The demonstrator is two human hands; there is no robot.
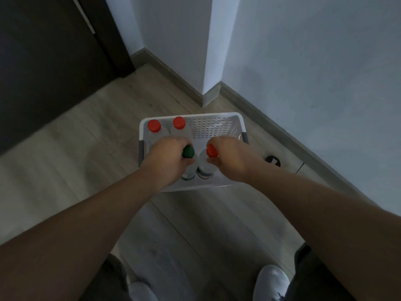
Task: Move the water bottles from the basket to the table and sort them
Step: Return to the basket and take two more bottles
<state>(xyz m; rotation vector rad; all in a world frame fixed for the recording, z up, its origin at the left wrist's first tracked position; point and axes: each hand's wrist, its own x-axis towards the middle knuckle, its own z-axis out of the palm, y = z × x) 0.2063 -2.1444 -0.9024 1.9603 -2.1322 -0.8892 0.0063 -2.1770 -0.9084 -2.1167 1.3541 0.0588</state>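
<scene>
While over basket (217, 127), hands (167, 156) (231, 156) on bottles (188, 152) (212, 150)

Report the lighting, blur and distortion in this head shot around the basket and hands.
Head view: dim, cool, flat light, no glare or hard shadows; the wide-angle lens curves the baseboard and stretches the forearms; slightly soft overall, so the clear bottles held by the left hand and right hand blend into the basket.

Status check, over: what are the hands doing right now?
Left hand grips green-capped bottle; right hand grips red-capped bottle. Both inside white basket; two more bottles at far left. No obstruction seen.
</scene>
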